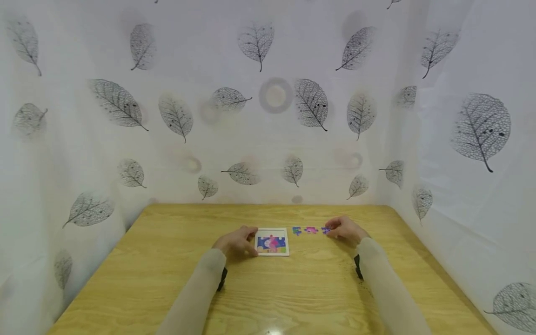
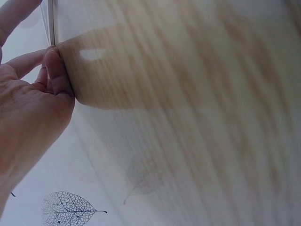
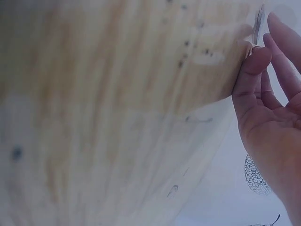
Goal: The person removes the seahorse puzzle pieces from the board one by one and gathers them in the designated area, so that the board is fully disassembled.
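Head view: small purple-blue jigsaw piece on yellow wood-grain table, immediately left of right hand, the nearer; fingertips at it, cannot tell if pinching. Left hand, fingers spread, touches left edge of square white-framed puzzle.

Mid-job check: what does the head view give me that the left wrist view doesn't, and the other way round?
Only the head view: the right hand with its fingers at the purple piece, the pink piece and blue-green piece beside it, and the partly filled picture inside the white frame.

Only the left wrist view: the palm side of the left hand close up, with the frame seen edge-on.

Both: the left hand at the frame, the wood-grain table and the leaf-print backdrop.
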Available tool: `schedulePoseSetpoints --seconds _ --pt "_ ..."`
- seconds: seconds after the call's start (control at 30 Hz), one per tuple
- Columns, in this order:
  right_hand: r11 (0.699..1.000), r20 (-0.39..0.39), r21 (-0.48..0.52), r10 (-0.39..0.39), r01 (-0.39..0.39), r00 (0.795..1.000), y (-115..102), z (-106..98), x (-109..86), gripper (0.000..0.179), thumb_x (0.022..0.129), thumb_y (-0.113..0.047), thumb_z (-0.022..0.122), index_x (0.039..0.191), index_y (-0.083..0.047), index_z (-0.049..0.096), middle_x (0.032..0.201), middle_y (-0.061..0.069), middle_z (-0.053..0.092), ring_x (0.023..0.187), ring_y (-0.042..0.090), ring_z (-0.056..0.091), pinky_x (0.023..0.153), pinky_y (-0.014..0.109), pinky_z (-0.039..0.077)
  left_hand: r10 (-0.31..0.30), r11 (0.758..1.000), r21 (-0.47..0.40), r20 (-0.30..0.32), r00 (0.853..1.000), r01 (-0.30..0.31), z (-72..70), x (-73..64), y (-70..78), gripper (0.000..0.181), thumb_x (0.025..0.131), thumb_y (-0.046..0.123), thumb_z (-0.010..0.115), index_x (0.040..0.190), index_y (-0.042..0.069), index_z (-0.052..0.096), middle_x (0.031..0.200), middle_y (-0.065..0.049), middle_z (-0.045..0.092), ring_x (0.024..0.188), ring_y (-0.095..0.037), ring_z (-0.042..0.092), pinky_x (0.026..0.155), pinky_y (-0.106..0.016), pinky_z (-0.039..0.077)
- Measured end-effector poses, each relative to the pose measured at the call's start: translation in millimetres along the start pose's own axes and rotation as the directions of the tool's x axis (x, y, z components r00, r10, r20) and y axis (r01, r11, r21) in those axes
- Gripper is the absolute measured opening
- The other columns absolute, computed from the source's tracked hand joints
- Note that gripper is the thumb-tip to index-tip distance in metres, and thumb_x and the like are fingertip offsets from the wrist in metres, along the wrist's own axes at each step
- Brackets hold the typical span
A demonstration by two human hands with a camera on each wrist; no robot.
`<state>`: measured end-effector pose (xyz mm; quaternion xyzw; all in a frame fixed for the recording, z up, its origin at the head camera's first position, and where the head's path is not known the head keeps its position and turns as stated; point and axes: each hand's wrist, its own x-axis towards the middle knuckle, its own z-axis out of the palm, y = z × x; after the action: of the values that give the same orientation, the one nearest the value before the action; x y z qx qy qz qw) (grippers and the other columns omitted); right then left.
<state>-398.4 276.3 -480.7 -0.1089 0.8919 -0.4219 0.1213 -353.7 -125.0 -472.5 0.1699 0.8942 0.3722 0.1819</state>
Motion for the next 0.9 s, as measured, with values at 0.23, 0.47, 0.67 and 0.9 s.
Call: schedulePoseSetpoints --seconds 0.23,0.47,0.67,0.9 --pt "0.999 0.019 0.026 -0.026 0.026 0.999 -2 -1 -4.1 0.042 0.090 -0.009 0.067 0.127 0.009 0.057 0.116 0.022 0.063 0.093 0.021 0.059 0.073 0.029 0.055 -0.001 1.000 0.000 0.001 1.000 0.001 1.2 -0.8 0.8 0.089 0.076 0.012 0.082 0.149 -0.002 0.034 0.137 -0.016 0.046 0.127 -0.029 0.042 0.119 -0.049 0.029" --pt "0.996 0.036 0.061 -0.069 0.066 0.997 -14 0 -5.2 0.041 0.097 -0.014 0.058 0.132 0.008 0.054 0.122 0.023 0.062 0.093 0.023 0.062 0.075 0.030 0.056 -0.017 1.000 -0.005 -0.009 1.000 0.017 0.4 -0.8 1.2 0.089 0.076 0.014 0.083 0.150 0.000 0.035 0.138 -0.016 0.046 0.130 -0.030 0.042 0.119 -0.048 0.029" --pt "0.986 0.071 0.145 -0.089 0.078 0.994 -39 10 -5.4 0.047 0.096 -0.016 0.062 0.135 0.008 0.052 0.124 0.026 0.063 0.094 0.035 0.064 0.080 0.042 0.058 -0.010 1.000 -0.003 -0.007 1.000 0.010 0.2 -0.7 2.5 0.089 0.075 0.012 0.083 0.149 -0.002 0.035 0.137 -0.016 0.047 0.129 -0.031 0.043 0.119 -0.049 0.029" --pt "0.970 0.156 0.220 -0.139 0.103 0.978 -57 32 3.6 0.049 0.094 -0.014 0.064 0.135 0.009 0.050 0.122 0.026 0.065 0.107 0.039 0.065 0.090 0.047 0.057 -0.007 1.000 -0.008 -0.001 1.000 0.007 0.6 1.8 -1.4 0.090 0.075 0.013 0.083 0.150 -0.001 0.034 0.141 -0.018 0.045 0.133 -0.033 0.041 0.119 -0.049 0.028"
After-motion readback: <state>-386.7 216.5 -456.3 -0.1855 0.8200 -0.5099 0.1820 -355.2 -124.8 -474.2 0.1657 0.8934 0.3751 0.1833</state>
